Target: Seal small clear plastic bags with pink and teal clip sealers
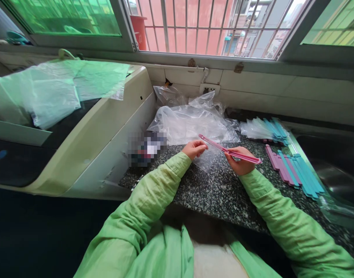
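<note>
Pink clip stick (229, 150) held between left hand (195, 148) and right hand (241, 161)

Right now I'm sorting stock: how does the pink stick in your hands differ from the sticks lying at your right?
The pink stick is single, lifted off the counter and slanted, held by the left hand and right hand. The loose sticks are many, pink and blue mixed, lying flat side by side. Both are long, thin and plastic-looking.

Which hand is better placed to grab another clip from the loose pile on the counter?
Right, probably. The loose purple and blue clips lie just beside the right hand, which holds the pink clip. The left hand pinches the small clear bag on the far side from them.
</note>
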`<state>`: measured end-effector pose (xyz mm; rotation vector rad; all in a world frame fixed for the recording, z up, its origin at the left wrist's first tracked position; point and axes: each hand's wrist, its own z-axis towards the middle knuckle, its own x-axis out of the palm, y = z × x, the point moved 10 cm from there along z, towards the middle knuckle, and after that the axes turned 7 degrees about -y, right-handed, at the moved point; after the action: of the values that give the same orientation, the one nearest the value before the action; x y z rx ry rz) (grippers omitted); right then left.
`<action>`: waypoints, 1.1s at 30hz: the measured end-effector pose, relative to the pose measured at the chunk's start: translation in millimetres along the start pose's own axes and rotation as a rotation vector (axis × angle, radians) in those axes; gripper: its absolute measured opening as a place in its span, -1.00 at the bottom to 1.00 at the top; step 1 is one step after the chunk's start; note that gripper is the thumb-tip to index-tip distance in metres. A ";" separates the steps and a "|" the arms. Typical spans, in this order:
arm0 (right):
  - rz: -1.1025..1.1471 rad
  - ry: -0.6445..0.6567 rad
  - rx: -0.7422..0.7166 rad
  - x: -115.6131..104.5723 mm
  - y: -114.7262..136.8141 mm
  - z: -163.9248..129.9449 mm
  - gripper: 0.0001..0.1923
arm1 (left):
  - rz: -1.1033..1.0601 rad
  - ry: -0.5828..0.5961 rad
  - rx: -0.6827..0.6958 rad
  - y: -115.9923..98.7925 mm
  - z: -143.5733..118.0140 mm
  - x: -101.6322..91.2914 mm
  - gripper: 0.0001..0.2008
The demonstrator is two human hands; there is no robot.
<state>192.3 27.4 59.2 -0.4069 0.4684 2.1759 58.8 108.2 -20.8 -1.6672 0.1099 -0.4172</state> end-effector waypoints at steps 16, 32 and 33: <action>0.057 0.007 -0.049 -1.3 17.1 -0.6 -0.94 | -0.087 0.042 -0.099 12.7 -3.1 5.2 -0.58; 0.023 0.057 -0.105 0.1 27.8 2.3 -0.92 | -0.167 -0.035 -0.105 18.8 1.7 -3.5 -0.71; 0.002 0.062 -0.111 -0.1 27.5 2.5 -0.91 | -0.166 -0.041 -0.099 19.1 2.6 -4.8 -0.71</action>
<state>170.1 12.9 66.5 -0.5363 0.3828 2.2027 58.4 109.4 -40.7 -1.7886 -0.0393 -0.5099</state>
